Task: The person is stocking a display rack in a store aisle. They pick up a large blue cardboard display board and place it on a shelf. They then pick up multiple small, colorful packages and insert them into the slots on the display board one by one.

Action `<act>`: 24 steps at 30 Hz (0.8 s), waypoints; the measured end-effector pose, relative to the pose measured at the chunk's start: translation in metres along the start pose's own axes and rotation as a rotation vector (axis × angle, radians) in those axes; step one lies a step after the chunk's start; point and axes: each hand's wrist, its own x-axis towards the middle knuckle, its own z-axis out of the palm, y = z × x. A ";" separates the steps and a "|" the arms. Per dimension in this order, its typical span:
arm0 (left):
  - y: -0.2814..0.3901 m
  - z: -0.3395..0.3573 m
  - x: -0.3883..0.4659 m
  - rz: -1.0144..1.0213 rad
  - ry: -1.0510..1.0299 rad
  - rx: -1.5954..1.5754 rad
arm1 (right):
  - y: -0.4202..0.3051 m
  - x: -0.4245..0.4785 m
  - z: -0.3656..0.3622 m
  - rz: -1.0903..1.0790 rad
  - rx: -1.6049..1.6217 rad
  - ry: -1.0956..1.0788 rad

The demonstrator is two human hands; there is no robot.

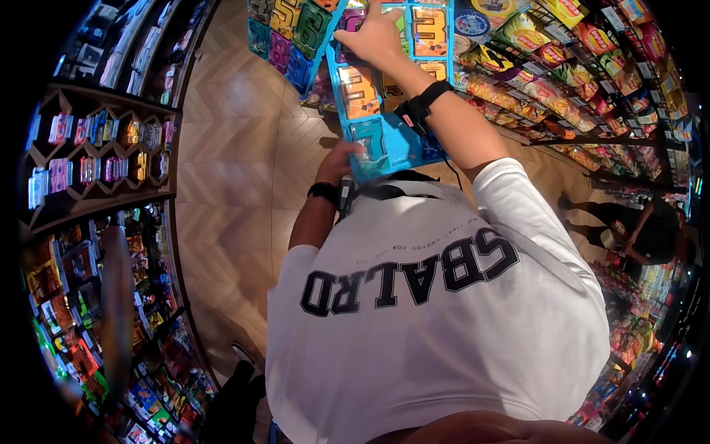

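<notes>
Before me stands a blue display tray (402, 147) with number-shaped packs in its compartments. My left hand (335, 161) grips its near left edge, a finger lying over the teal pack shaped like a 7 (369, 141). Farther up, my right hand (377, 33) reaches across the tray above a purple pack (354, 21) and a green pack (404, 28), thumb spread to the left; whether it grips anything is hidden. Orange packs shaped like a 3 (430, 33) sit beside that hand, and another orange pack (359, 89) lies between my hands.
A printed blue panel with colourful numbers (299, 33) adjoins the tray's left. Shelves of crisp bags (554, 55) run along the right. Honeycomb shelving (100, 150) and packed snack racks (72, 311) line the left, across a wooden floor (227, 144). Another person (654, 227) stands at the right.
</notes>
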 end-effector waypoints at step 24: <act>0.002 -0.006 0.003 -0.039 -0.184 -0.207 | 0.143 -0.135 -0.069 0.259 0.223 -0.409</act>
